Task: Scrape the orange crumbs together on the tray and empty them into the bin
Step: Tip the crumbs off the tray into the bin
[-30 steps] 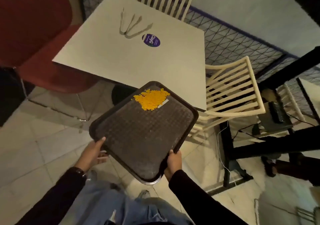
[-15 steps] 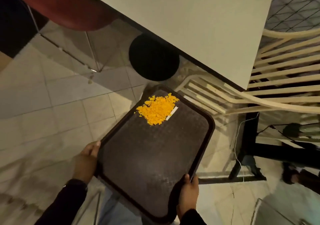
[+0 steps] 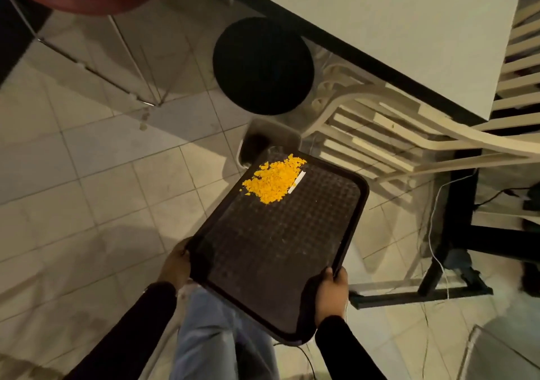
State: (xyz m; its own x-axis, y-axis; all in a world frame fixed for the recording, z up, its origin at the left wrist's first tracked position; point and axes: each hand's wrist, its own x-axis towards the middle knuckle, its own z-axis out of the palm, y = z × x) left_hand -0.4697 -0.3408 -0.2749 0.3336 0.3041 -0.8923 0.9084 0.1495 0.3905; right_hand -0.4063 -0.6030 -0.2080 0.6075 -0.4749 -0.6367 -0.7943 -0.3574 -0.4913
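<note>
Orange crumbs, a bright loose heap, sit at the far corner of the dark brown textured plastic tray, with a small white strip lying along the heap's right side. The left hand is closed round the tray's near left edge, fingers under, thumb on the rim; the right hand is clamped on the near right corner. Both carry the tray, nothing else.

Right under that far corner sits a small clear rectangular bin on the pale tiled floor, tucked beside the round black table base and the cream slatted plastic chair. The tray's tip overlaps the bin's opening from this view, though how high above it the tray hangs I can't tell.

Here's the danger, as I read it. That bin mouth looks narrow against the spread of the heap, so a quick tilt could fan the crumbs over the corner's two sides and onto the tiles. The bumpy tray surface may hold bits back, tempting a shake, and a shake scatters. The white strip will probably slide in with the crumbs. And the chair is close on the right: a knock could jolt the tray mid-pour. A slow tip through the very corner looks safest.
</note>
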